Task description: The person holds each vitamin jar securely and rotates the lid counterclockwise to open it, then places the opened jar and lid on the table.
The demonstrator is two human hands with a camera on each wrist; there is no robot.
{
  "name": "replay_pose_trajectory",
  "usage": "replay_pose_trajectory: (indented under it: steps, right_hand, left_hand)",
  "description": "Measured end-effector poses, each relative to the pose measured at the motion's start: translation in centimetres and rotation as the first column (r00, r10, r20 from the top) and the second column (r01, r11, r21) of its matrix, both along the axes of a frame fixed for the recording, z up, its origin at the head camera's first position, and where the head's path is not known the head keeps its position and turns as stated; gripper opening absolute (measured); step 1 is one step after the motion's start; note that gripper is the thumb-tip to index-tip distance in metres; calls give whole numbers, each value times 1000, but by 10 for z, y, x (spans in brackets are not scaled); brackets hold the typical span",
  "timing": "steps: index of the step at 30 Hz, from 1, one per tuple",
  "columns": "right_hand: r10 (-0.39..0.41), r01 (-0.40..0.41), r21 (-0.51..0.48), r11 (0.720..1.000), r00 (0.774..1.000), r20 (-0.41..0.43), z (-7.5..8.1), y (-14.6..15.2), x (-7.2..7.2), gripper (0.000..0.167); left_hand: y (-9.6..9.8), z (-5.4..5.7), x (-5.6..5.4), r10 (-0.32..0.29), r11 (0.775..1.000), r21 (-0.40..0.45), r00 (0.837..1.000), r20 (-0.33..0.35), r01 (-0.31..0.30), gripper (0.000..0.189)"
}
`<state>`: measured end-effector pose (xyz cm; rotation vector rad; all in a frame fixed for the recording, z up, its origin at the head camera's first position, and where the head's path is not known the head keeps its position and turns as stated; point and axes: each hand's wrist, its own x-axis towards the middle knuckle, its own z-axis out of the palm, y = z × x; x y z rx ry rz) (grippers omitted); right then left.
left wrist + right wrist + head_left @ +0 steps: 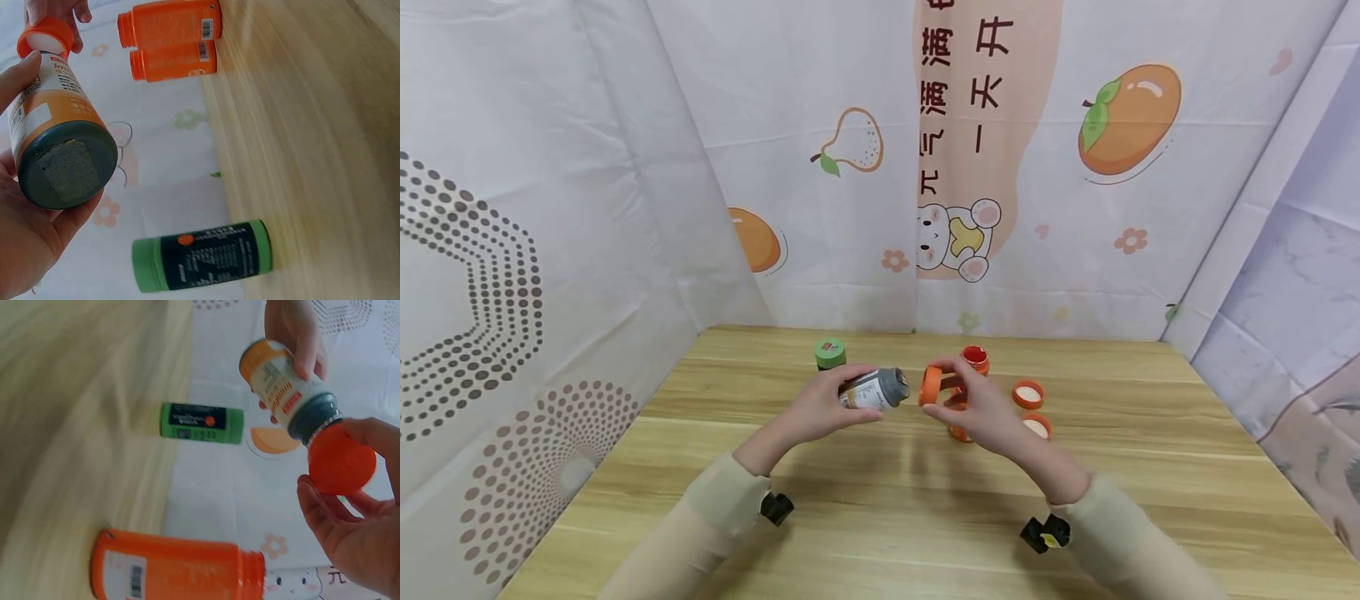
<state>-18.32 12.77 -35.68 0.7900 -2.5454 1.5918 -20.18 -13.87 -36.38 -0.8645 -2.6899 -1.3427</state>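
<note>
My left hand point(820, 408) grips a dark grey bottle point(867, 392) with a white and orange label. The bottle is uncapped and tilted over, its mouth towards the right. In the left wrist view its dark base point(69, 165) faces the camera. Between thumb and fingers, my right hand point(983, 410) pinches an orange screw cap point(930, 387), with its pale inner side towards the bottle's mouth. The cap point(342, 459) overlaps the bottle's neck in the right wrist view, while the head view shows a small gap between them.
Behind the right hand stand two orange bottles point(976, 357), partly hidden; one is open at the top. Two orange caps point(1027, 394) lie on the wooden table point(895, 517) to their right, pale insides up. A green-capped bottle point(831, 353) stands behind the left hand, before a printed curtain point(835, 283).
</note>
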Motion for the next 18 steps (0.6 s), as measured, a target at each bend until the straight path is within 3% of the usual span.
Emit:
replay_pose_trajectory:
  steps: [10, 18]
  right_hand:
    - [-1, 17, -147, 989, 994, 105, -17, -20, -6, 54]
    - [-17, 56, -188, 981, 979, 202, -27, -34, -13, 56]
  left_hand:
    - [-9, -7, -7, 51, 997, 56, 998, 33, -53, 56]
    - [-7, -12, -16, 71, 991, 110, 996, 51, -76, 56]
